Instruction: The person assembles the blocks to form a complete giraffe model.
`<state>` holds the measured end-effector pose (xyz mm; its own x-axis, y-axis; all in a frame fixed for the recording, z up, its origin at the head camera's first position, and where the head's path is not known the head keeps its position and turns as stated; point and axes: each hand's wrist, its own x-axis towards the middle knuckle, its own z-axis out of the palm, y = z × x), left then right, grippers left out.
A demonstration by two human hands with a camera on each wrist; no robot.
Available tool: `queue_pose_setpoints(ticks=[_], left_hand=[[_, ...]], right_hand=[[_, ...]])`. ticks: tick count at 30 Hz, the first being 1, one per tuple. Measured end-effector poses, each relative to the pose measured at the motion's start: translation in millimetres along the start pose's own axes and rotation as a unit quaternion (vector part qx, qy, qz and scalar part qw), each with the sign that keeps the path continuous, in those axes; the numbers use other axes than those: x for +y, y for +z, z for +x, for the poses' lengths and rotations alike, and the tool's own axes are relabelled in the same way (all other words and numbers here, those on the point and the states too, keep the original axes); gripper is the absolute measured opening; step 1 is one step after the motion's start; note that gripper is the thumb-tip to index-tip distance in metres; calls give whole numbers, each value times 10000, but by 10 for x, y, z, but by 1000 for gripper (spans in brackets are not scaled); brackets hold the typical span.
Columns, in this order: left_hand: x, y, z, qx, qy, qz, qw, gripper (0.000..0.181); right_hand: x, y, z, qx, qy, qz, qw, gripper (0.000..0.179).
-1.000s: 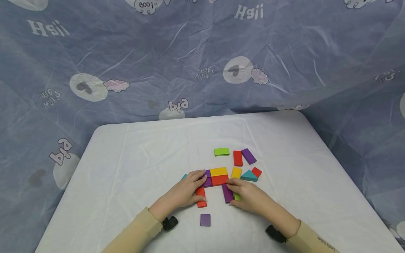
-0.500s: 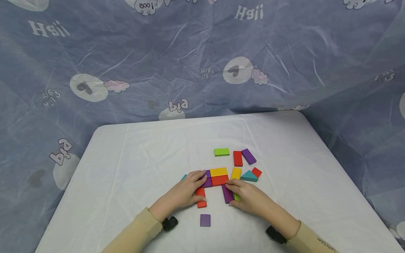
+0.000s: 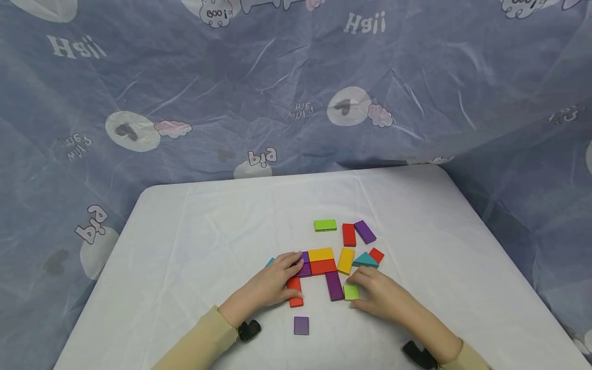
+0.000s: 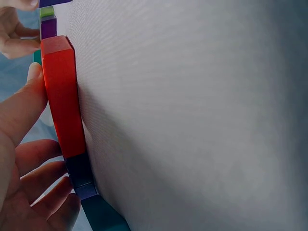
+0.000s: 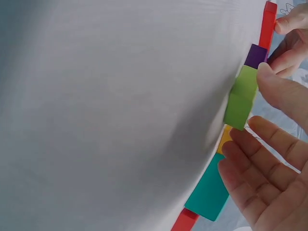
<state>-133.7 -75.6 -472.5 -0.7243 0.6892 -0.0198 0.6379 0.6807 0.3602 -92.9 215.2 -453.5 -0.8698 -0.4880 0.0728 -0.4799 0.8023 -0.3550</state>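
Green block [image 3: 351,292]: lies on the worktop [image 3: 222,221], just left of the right grip [image 3: 379,294], in its mouth — thumb [image 5: 279,89] on the near side, fingers [image 5: 274,135] on the far side; in judgement, the relation to mind most; roughly square from above where visible, so no long axis to tell; right beside the long purple [image 3: 334,286], with that long axis running away from the person, far end leaning slightly left.

Right grip clearly nearer, parted about as wide as the block, fingers nearly straight; firm contact or not, cannot tell; left grip [image 3: 268,283] well apart, fingers spread over the cluster's left end, thumb against the left red [image 3: 294,284].

Counted from above: two green, including the far green [image 3: 325,225]; two yellow — cluster yellow [image 3: 321,254] and loose yellow [image 3: 346,261]; four red, namely left red, cluster red [image 3: 323,267], far red [image 3: 349,235] and small red [image 3: 376,255]; five purple, namely long purple, upper purple [image 3: 306,256] and lower purple [image 3: 304,270] partly under the left fingers, far purple [image 3: 365,232] beside the far red, purple square [image 3: 301,326] nearest the person; two teal, namely teal triangle [image 3: 366,260] and left teal [image 3: 270,261], mostly hidden behind the left grip; any more under the fingers, cannot tell.
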Motion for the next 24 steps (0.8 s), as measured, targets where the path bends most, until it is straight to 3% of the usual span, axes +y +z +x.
queue_pose_setpoints(ticks=[14, 24], left_hand=[[-13, 8, 6, -24, -30, 51, 10000, 78], [-3, -6, 10, -37, -67, 14, 10000, 78]], right_hand=[[41, -3, -19, -424, 87, 85, 9990, 29], [-127, -3, -91, -665, -221, 128, 9975, 30]])
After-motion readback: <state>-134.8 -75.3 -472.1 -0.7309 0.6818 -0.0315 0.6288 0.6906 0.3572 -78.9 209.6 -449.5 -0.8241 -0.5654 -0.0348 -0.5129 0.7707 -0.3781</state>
